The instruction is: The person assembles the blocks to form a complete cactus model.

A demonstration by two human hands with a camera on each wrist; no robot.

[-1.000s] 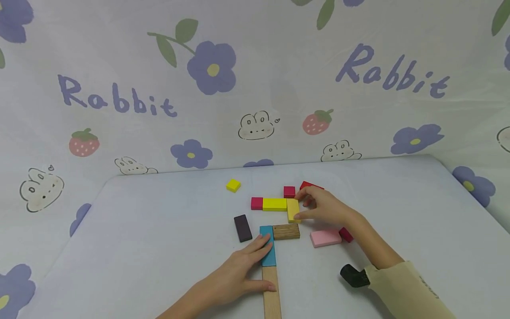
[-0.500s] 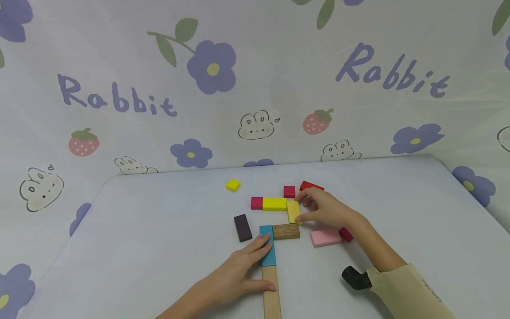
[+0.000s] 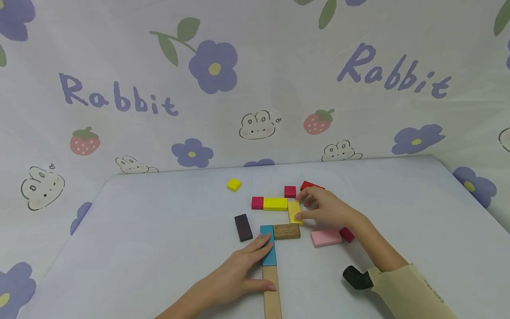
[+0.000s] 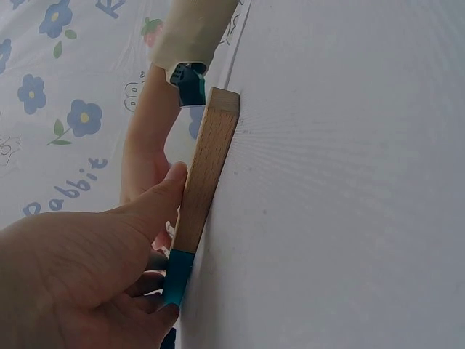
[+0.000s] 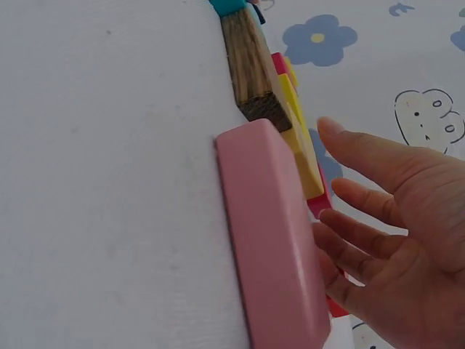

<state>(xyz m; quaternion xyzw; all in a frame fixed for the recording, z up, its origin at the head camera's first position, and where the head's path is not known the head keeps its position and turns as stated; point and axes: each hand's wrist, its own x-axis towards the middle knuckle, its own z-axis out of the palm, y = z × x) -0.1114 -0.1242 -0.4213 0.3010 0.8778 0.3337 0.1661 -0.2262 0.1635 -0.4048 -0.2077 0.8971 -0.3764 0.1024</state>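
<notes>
In the head view my left hand (image 3: 235, 272) rests along two blocks, its fingers on a blue block (image 3: 270, 260) and its thumb on a long plain wooden block (image 3: 272, 305). These two lie end to end. My right hand (image 3: 328, 208) touches a pale yellow block (image 3: 293, 210) at its right side, thumb and index finger apart. Just in front of that block lies a brown wood-grain block (image 3: 287, 231), its left end against the blue one. A bright yellow block (image 3: 275, 204) and a crimson cube (image 3: 257, 203) line up to its left. A pink block (image 5: 269, 225) looms near the fingers in the right wrist view.
Behind lie a second crimson cube (image 3: 290, 191), a red block (image 3: 312, 185) partly behind the right hand, and a small yellow block (image 3: 233, 184). A dark block (image 3: 243, 227) stands apart on the left. Another crimson block (image 3: 347, 235) touches the pink one's right end.
The right hand has slid the pale yellow block slightly nearer, and it now lies a little tilted, its near end to the right. The left hand has stayed still.
</notes>
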